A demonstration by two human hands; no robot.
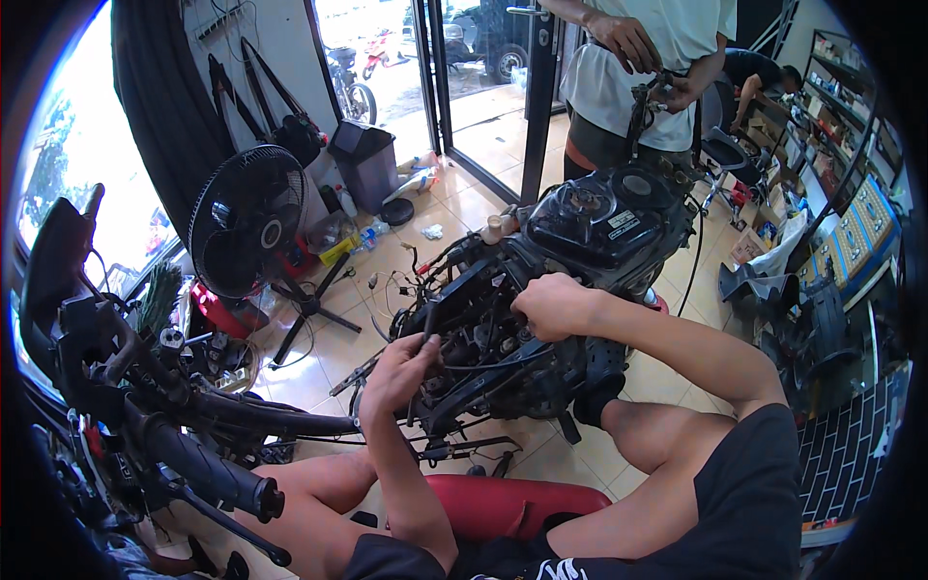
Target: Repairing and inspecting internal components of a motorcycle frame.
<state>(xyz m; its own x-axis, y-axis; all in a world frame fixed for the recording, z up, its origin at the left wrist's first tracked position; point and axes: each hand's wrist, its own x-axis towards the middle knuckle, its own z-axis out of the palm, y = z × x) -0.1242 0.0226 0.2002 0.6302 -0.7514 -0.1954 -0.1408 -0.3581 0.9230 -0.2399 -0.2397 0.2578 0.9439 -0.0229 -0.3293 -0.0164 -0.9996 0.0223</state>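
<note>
A stripped motorcycle frame (483,290) with bare wiring stands in front of me, its black fuel tank (604,217) at the far right end. My left hand (398,372) is closed at the near left side of the frame, thumb and fingers pinched round a dark, slim rod-like part (431,321). My right hand (556,307) is curled into a fist beside the frame, just below the tank's near edge. Whatever its fingers grip is hidden. A thin black cable (498,365) curves between the two hands. Loose connectors (416,266) stick out on the far side.
Another motorcycle's handlebar grip (208,474) juts in at the lower left. A red rounded seat (522,505) lies between my legs. Beyond the frame stand a black fan (249,220) and a grey bin (363,164). A co-worker (638,87) handles a dark part behind the tank. Shelves (841,106) line the right.
</note>
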